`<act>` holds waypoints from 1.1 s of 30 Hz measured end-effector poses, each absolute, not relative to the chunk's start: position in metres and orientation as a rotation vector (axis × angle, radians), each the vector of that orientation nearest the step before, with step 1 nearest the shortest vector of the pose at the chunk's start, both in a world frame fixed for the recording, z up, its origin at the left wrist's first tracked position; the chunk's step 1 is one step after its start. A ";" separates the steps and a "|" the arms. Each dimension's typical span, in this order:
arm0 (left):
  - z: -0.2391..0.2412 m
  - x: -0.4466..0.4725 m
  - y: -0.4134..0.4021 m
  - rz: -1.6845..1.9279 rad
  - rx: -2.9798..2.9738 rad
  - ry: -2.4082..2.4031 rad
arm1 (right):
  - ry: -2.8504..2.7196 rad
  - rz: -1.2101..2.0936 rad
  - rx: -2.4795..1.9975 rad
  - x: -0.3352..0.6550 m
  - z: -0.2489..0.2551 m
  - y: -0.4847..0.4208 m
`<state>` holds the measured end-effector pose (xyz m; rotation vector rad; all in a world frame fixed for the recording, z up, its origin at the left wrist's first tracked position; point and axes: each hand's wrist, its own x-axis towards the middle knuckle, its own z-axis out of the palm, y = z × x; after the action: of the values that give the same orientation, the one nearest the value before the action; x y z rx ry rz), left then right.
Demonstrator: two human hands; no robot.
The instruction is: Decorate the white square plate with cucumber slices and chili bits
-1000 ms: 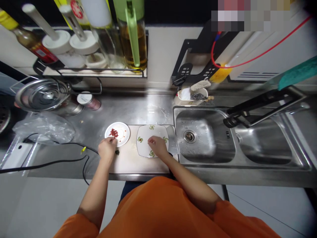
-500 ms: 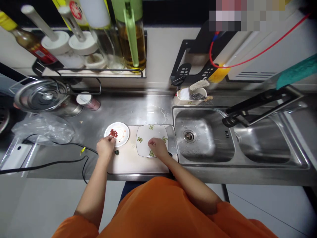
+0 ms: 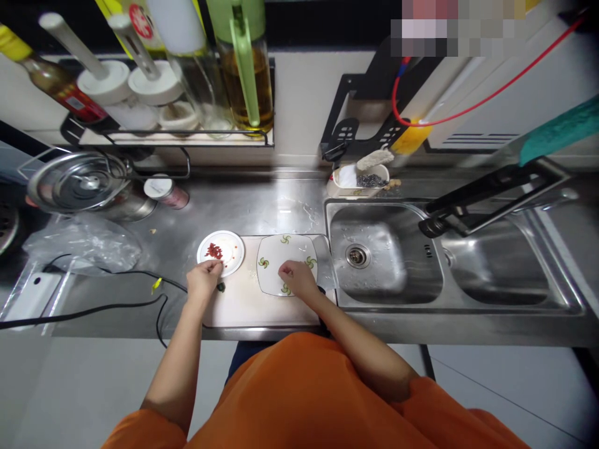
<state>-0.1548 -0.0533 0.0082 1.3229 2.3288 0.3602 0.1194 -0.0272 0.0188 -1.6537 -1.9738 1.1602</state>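
Note:
My left hand is at the near edge of a small round white plate, its fingertips pinched together over the rim. Whether anything lies between them is hidden. Chopped red pieces sit heaped on the left part of that plate. Above a squarish white plate with green swirl marks, my right hand has its fingers curled closed; what they hold, if anything, cannot be made out. Both plates overlap a pale cutting board. A small dark green bit rests beside my left hand.
To the right is a double steel sink with a black faucet. A clear plastic bag, black cables and a lidded steel pot stand left. A rack of bottles and jars hangs behind.
My left hand has shifted slightly right and down, from beside the red pieces to the plate's near rim. My right hand stays almost in place.

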 end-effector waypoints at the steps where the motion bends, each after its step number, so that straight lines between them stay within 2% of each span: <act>1: 0.008 -0.154 -0.053 0.349 1.357 2.310 | -1.983 1.159 -1.652 0.119 0.019 -0.027; 24: 0.004 -0.164 -0.045 0.170 1.619 2.268 | -2.023 1.198 -1.650 0.119 0.020 -0.026; 33: 0.011 -0.166 -0.047 0.387 1.476 2.360 | -2.004 1.202 -1.644 0.120 0.020 -0.026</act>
<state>-0.1656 -0.0469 0.0110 1.4761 2.3603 0.3866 0.1204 -0.0261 0.0203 -1.6438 -2.0042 1.2015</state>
